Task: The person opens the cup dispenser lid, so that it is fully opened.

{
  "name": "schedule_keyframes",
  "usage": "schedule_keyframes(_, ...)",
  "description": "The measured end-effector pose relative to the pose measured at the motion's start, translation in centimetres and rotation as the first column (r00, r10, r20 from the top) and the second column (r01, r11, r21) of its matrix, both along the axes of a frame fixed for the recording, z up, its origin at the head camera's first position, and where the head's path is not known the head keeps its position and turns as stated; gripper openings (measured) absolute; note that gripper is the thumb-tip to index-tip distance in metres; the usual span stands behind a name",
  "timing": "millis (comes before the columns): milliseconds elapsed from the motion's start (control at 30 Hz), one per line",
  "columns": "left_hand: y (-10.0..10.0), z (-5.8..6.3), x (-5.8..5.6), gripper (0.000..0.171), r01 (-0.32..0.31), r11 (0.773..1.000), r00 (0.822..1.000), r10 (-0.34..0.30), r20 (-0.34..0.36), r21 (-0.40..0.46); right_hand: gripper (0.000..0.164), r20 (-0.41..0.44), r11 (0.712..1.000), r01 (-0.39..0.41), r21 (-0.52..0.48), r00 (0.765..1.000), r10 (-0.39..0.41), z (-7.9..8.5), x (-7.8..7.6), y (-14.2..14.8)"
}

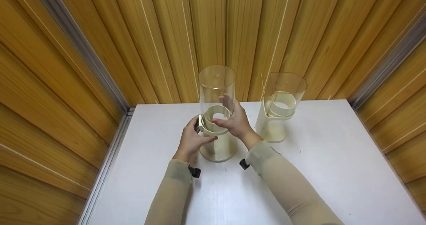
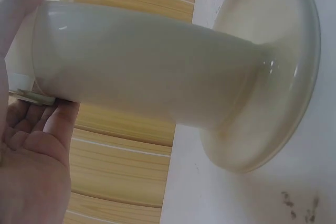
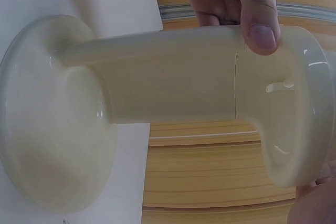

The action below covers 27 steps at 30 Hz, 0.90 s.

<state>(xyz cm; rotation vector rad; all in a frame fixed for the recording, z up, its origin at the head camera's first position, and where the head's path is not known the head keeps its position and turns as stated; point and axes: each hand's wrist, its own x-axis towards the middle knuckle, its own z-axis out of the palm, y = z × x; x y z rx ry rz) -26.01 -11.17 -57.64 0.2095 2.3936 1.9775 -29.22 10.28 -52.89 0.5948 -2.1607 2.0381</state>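
Head view shows a wall of honey-coloured wooden planks (image 1: 213,35) across the top of the frame and down both sides. A white tabletop (image 1: 332,165) spreads over the lower half, with a grey metal rail (image 1: 103,168) along its left edge. Two beige sleeves (image 1: 293,185) rise from the bottom of the frame.

At the centre, a glossy cream stand with a round foot (image 1: 226,145) is upright on the tabletop, a tall clear cylinder (image 1: 216,80) at its upper part. To its right and apart from it, a second cream stand (image 1: 274,133) carries a clear, open-topped container (image 1: 299,87).

The right hand (image 1: 237,120) grips the lower part of the clear cylinder, thumb across the front and fingers behind. The left hand (image 1: 193,139) grips the cream stand just beneath its collar; in the left wrist view its thumb lies over the neck at upper left, the fingers under the collar's edge. The right wrist view shows that thumb pressed on the neck, upper right.

Inside the clear cylinder sits a short cream ring (image 1: 213,113); another cream ring (image 1: 283,110) sits in the container at right. Small black fittings (image 1: 244,164) hang at both cuffs. Dark specks (image 2: 294,205) mark the tabletop, lower right of the left wrist view.
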Motion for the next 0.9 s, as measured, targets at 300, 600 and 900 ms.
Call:
schedule_keyframes(300,0.5,-0.2,1.5,0.108,0.003,1.0,1.0,-0.003,0.0,0.013,0.123,0.01,1.0,0.026,0.001,1.0,-0.026,0.1,1.6,0.4)
schedule_keyframes(600,0.3,-0.8,3.3,0.105,0.016,0.999,1.0,-0.016,-0.007,0.031,0.116,0.017,0.999,0.033,-0.006,0.999,-0.033,-0.3,3.6,0.4)
schedule_keyframes(900,0.1,-0.4,3.0,0.106,0.034,0.999,0.999,-0.034,-0.01,0.034,0.132,-0.008,1.0,0.007,-0.01,1.0,-0.007,-0.1,3.1,0.6)
